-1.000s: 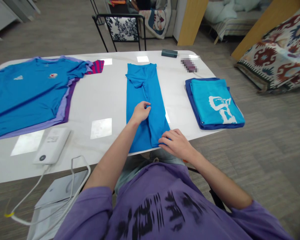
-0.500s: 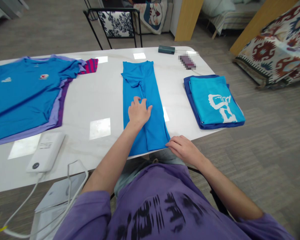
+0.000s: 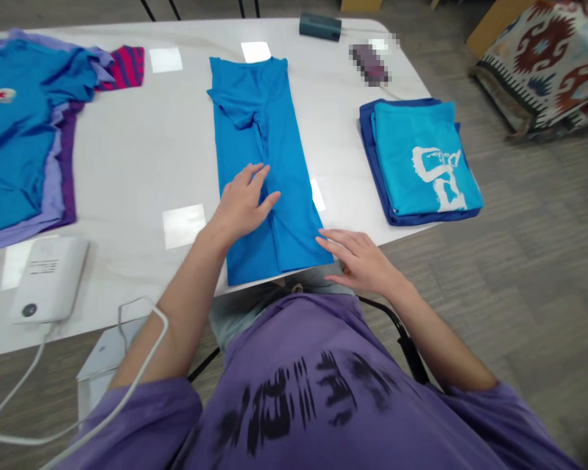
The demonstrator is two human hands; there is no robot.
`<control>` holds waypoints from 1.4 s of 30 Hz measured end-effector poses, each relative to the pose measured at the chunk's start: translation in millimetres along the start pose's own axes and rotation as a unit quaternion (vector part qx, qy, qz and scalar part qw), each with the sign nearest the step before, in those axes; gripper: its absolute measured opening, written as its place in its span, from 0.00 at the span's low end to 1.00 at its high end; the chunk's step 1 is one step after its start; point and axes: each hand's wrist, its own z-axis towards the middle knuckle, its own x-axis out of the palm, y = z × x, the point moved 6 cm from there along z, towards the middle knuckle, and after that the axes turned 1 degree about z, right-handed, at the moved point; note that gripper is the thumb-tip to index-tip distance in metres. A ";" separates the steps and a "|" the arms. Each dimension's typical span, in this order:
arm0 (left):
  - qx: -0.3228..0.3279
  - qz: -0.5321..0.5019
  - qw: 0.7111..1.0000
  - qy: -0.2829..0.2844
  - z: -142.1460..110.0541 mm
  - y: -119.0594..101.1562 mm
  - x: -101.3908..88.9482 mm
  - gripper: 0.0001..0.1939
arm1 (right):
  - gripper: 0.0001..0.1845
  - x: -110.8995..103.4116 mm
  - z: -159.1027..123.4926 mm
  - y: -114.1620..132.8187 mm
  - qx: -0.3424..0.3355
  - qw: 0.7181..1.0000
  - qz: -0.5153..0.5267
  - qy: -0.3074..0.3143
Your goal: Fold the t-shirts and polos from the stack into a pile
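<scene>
A blue shirt (image 3: 274,140), folded lengthwise into a long strip, lies on the white table (image 3: 157,150) in front of me. My left hand (image 3: 242,205) rests flat on its lower part, fingers spread and open. My right hand (image 3: 360,258) hovers at the strip's near right corner by the table edge, fingers stretched out, holding nothing.
Two folded shirts (image 3: 421,160), turquoise on dark blue, are stacked at the right. Flat shirts (image 3: 19,130) in blue and purple lie piled at the left. A white device (image 3: 49,277) with a cable sits near the front left. A dark case (image 3: 320,26) lies at the far edge.
My left hand went from a pinch on the fabric to lying flat and spread on it. My right hand let go of the near corner and opened. The camera tilted down.
</scene>
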 end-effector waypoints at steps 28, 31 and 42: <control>0.114 -0.191 0.974 -0.034 -251.4 -56.5 -26.6 0.34 | 0.22 -48.3 -47.4 35.5 -0.051 0.983 0.164 0.072; 0.059 -0.243 0.963 -0.100 -225.4 -66.3 -62.7 0.27 | 0.23 -90.1 -25.6 31.3 -0.029 0.984 0.173 0.021; -0.108 -0.231 0.927 -0.275 65.1 58.7 -151.1 0.24 | 0.23 -172.2 262.4 -123.4 0.046 0.979 0.168 -0.102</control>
